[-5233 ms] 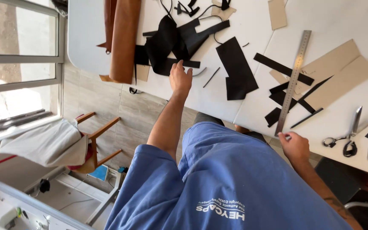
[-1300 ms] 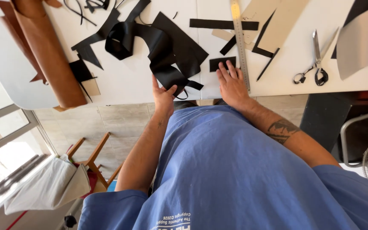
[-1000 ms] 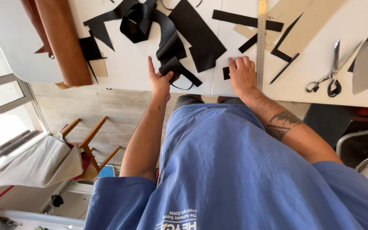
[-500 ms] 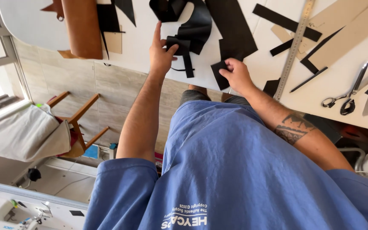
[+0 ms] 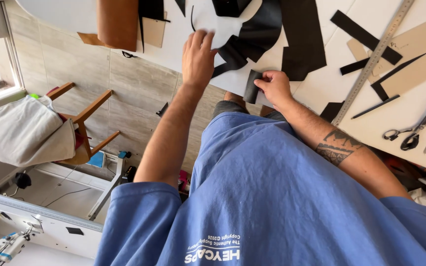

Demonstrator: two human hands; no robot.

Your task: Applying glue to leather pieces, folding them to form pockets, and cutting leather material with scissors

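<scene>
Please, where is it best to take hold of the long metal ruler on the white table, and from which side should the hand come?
Probably the near end of the long metal ruler, at the white table edge. It lies flat and thin, so a pinch from above finds little. That end seems to reach the edge, beside the right hand, so fingers could come from the edge side and lift it.

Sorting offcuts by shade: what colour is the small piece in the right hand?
Black. The small piece pinched by the right hand shows best in the head view.
</scene>
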